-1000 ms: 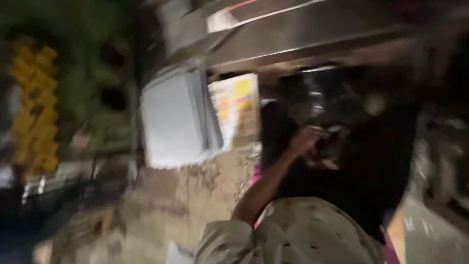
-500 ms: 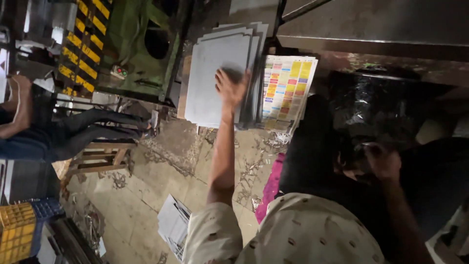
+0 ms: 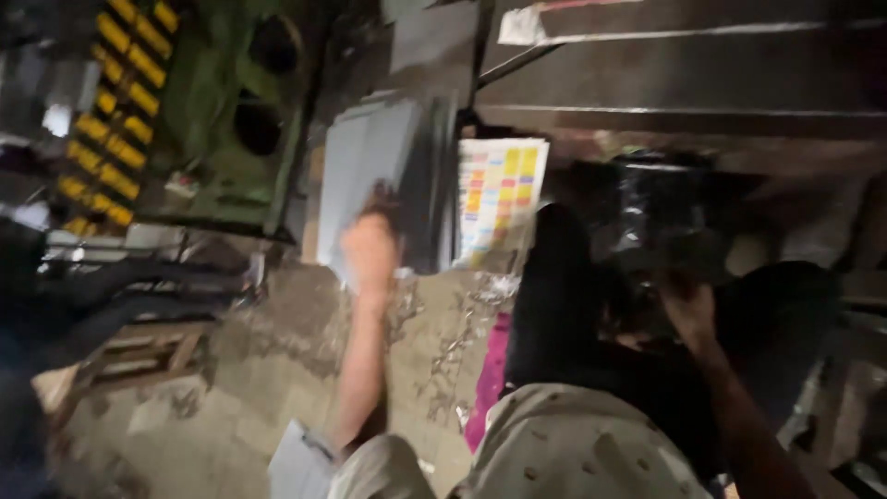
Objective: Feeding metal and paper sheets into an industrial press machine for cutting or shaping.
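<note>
My left hand (image 3: 371, 242) reaches forward to a stack of grey sheets (image 3: 356, 162) that leans upright against a dark frame. Its fingers curl over the front sheet near the stack's lower right; blur hides the exact grip. My right hand (image 3: 688, 305) is lower on the right, pressed against a dark, shiny, plastic-wrapped mass (image 3: 647, 208). Whether it holds anything does not show. My pale spotted sleeves (image 3: 573, 453) fill the bottom of the view.
A multicoloured printed chart (image 3: 499, 194) leans beside the sheets. A green machine (image 3: 245, 120) with yellow-and-black striped guards (image 3: 111, 102) stands at the left. A wooden pallet (image 3: 139, 356) lies on the littered concrete floor. Another person's dark-clad legs (image 3: 120, 296) are at the left. A pink strip (image 3: 490, 379) lies below.
My left hand has gone from a flat open palm on the sheets to fingers curled on the front sheet. The camera has moved closer and tilted slightly.
</note>
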